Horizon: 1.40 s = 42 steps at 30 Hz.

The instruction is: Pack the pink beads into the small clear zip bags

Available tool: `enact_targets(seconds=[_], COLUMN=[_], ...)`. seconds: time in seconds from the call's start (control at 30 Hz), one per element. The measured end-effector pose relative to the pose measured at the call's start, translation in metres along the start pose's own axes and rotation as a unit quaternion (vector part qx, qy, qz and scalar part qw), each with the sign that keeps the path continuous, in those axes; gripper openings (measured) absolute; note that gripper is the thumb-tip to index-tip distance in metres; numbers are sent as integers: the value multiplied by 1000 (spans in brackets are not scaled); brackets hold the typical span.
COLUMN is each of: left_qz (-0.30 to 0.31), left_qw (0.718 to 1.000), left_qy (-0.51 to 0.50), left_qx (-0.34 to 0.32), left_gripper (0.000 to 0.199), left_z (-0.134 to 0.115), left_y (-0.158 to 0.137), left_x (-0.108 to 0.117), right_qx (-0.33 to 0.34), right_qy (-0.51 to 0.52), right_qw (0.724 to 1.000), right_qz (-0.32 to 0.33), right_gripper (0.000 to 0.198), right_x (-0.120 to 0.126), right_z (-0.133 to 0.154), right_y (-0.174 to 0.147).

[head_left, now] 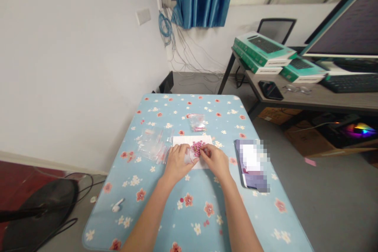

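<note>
Nearest the camera, two bare forearms (144, 220) are stretched over a table with a light-blue, flower-printed cover (103, 220). Between the two hands, a heap of small, glossy pink beads (197, 144) is gathered on a flat white sheet of paper (183, 139). By the left hand (177, 161), curved at the left of the heap, a small translucent plastic bag (188, 158) appears to be held between thumb and fingers. The thumb and forefinger of the right hand (217, 161) are brought narrowly together at the heap's right edge; whether a bead is pinched there cannot be told.

Behind the sheet, a clear zip bag with pink contents (197, 120) is laid flat; to the left, flat clear plastic bags (150, 145) are spread out. A dark-framed phone (249, 163) is placed to the right, well apart from the beads.

For good handling, the beads are best taken a few at a time with light fingertip pressure, since such smooth pieces could easily be shot away. The sheet is best left undisturbed so that nothing is rolled off, and the thin film is best held slack, without the heap being brushed by the left fingers.
</note>
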State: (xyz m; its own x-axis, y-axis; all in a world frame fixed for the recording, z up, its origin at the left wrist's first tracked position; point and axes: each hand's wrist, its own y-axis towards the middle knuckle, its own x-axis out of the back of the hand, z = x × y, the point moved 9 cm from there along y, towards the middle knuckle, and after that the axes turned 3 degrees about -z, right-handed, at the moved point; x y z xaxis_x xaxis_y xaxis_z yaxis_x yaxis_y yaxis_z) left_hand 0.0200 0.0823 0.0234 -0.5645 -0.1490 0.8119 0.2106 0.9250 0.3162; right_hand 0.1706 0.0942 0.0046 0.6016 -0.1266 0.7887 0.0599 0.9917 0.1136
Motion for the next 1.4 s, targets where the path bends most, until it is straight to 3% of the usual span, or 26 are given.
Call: enact_targets(seconds=[0.63, 0.8, 0.9, 1.0, 1.2, 1.4], left_qz=[1, -3, -2, -5, -9, -7], left_qw=[1000, 1000, 1000, 1000, 1000, 1000], left_qy=[-1, -4, -6, -9, -16, -13], left_qx=[-3, -2, -3, -9, -14, -17], left_gripper=[34, 34, 35, 36, 28, 28], left_z=[-1, -1, -1, -2, -4, -4], left_y=[1, 1, 1, 1, 2, 2], left_x=[0, 1, 1, 1, 3, 3], right_qx=[-22, -42, -37, -32, -33, -13], right_qy=[17, 174, 321, 400, 435, 407], right_qw=[1000, 984, 946, 916, 897, 910], right_qz=[0, -23, -14, 18, 72, 73], right_gripper=[20, 23, 26, 27, 25, 24], right_x=[-2, 2, -1, -8, -23, -24], right_z=[1, -4, -2, 4, 18, 21], right_y=[-1, 1, 2, 2, -3, -5])
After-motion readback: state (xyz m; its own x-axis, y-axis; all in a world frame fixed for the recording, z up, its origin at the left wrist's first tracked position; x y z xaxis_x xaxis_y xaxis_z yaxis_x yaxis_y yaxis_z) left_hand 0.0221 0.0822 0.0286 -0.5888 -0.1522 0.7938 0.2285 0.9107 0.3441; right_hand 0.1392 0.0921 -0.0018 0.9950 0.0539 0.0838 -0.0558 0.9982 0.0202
